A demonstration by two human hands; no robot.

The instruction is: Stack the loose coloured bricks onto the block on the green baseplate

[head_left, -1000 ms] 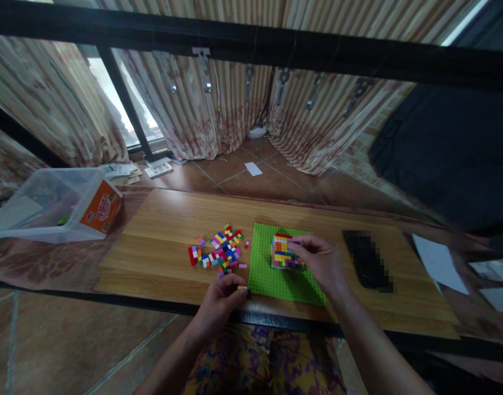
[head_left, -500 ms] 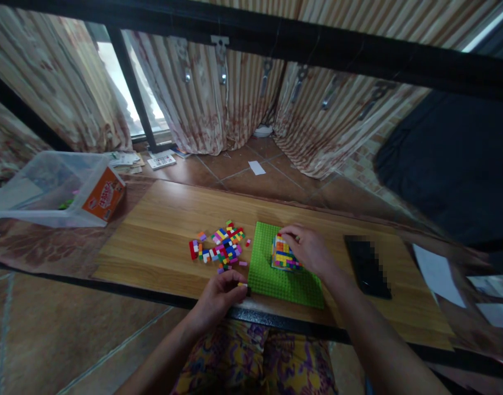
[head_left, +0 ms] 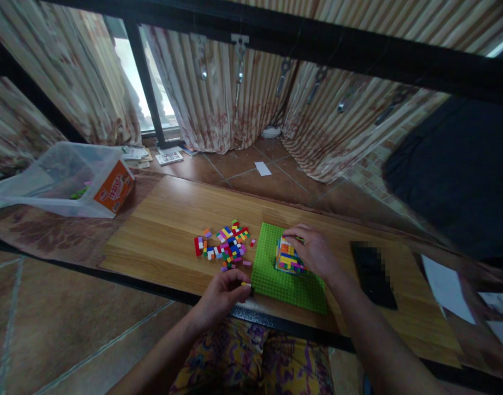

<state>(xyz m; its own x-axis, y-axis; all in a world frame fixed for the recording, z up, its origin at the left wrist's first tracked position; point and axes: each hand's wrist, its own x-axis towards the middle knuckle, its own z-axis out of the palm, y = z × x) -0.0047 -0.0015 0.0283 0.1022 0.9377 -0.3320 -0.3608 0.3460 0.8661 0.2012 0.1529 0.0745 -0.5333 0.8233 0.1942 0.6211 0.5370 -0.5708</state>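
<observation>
A green studded baseplate (head_left: 262, 282) lies on the wooden board. On it stands a block-shaped build of colourful toy bricks (head_left: 290, 259). My right hand (head_left: 311, 249) reaches over the build, with its fingertips pinched at the far top edge; whatever lies between them is mostly hidden by the fingers. By the baseplate's near left corner, my left hand (head_left: 223, 293) pinches a small toy brick (head_left: 246, 284) with yellow and white showing. A loose pile of toy bricks (head_left: 227, 249) in many colours is spread just beyond my left hand.
The wooden board (head_left: 161, 230) covers the table, whose dark edge (head_left: 284, 323) runs close to my lap. A black phone-like slab (head_left: 370, 280), partly pixelated, lies right of the baseplate. A clear plastic bin (head_left: 66, 203) stands far left. Sheets of paper (head_left: 447, 288) lie at the right.
The view has shifted slightly, so the table things appear a little further right. My right hand still pinches at the build's top, and my left hand still holds the small brick.
</observation>
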